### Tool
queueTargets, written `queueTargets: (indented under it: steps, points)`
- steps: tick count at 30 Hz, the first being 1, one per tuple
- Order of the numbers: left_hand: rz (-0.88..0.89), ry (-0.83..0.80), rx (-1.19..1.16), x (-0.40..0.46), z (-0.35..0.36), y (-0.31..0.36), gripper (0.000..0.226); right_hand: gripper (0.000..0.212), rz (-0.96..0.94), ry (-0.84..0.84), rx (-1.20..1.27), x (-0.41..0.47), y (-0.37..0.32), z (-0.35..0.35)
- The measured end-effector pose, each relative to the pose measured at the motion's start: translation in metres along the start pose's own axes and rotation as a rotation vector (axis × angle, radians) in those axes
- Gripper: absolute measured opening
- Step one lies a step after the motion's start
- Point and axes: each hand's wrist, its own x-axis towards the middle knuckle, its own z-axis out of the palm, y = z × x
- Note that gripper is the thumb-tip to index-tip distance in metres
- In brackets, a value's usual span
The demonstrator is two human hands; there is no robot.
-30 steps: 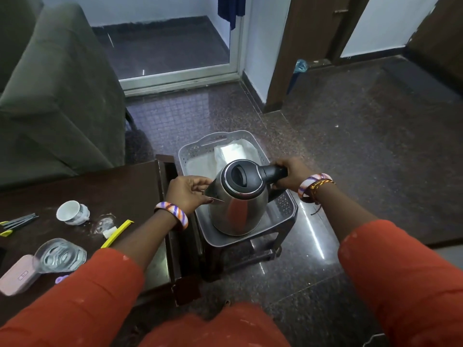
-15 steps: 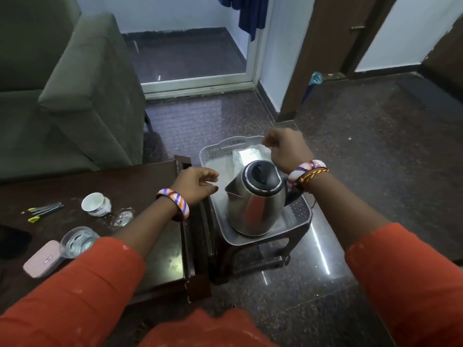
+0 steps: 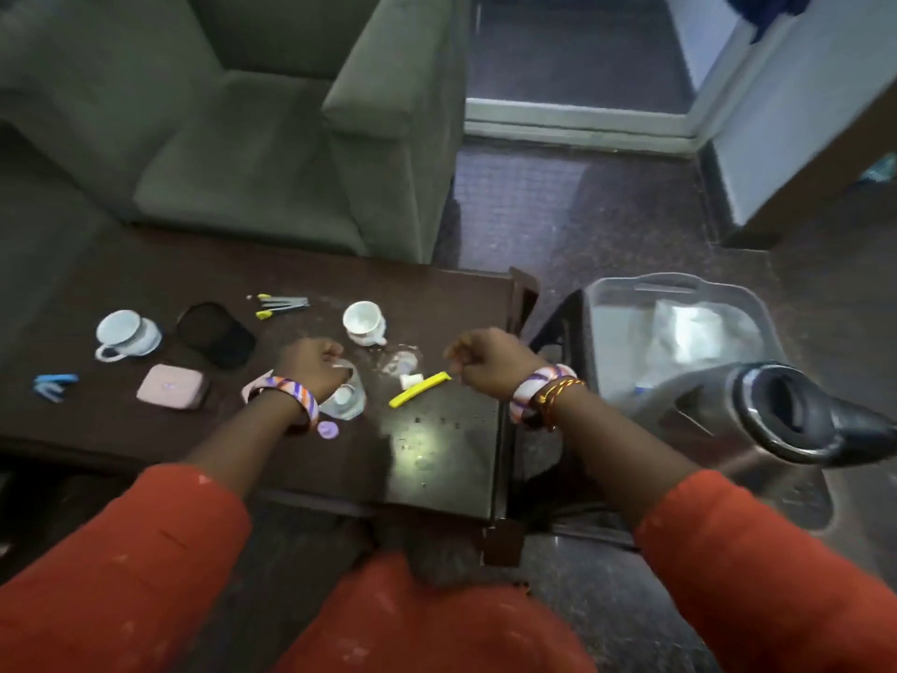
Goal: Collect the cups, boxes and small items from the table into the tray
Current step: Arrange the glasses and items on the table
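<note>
My left hand (image 3: 310, 364) closes on the glass (image 3: 347, 398). My right hand (image 3: 485, 364), curled and empty, is nearest the yellow stick (image 3: 420, 390), whose long axis points from the glass toward it.

Dark brown table (image 3: 437, 459); white cups (image 3: 127, 332) (image 3: 364, 322), a pink case (image 3: 171, 386), yellow stick (image 3: 418, 389), blue clip (image 3: 53, 385). Grey tray (image 3: 679, 289), green armchair (image 3: 272, 138), orange sleeves (image 3: 145, 565), striped bangles (image 3: 296, 398).

Green armchair (image 3: 272, 138) behind the table; dark tiled floor (image 3: 582, 211) to its right; white door threshold (image 3: 577, 120) beyond; blue cloth (image 3: 767, 7) hanging at upper right.
</note>
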Motion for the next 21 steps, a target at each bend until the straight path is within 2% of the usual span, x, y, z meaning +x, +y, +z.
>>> queueTargets:
  steps: [4, 7, 10, 13, 17, 19, 21]
  points:
    - [-0.167, -0.105, 0.142, 0.044, -0.002, -0.066, 0.037, 0.033, 0.219, -0.149, 0.27, 0.06, -0.013, 0.073]
    - [-0.21, -0.198, 0.164, 0.073, 0.006, -0.093, 0.039, 0.038, 0.395, -0.102, 0.419, 0.103, -0.02, 0.127]
    - [-0.208, -0.285, 0.102, 0.096, 0.015, -0.104, 0.036, 0.049, 0.481, -0.025, 0.38, 0.139, -0.025, 0.168]
    - [-0.196, -0.4, -0.042, 0.11, 0.017, -0.11, 0.055, 0.037, 0.513, -0.035, 0.228, 0.159, -0.035, 0.183]
    - [-0.113, -0.428, -0.087, 0.113, 0.011, -0.112, 0.038, 0.029, 0.537, -0.03, -0.007, 0.168, -0.04, 0.184]
    - [-0.1, -0.422, -0.119, 0.115, 0.009, -0.113, 0.031, 0.028, 0.558, -0.01, -0.026, 0.169, -0.044, 0.182]
    - [-0.105, -0.409, -0.18, 0.119, 0.002, -0.115, 0.034, 0.031, 0.56, 0.017, -0.043, 0.173, -0.05, 0.178]
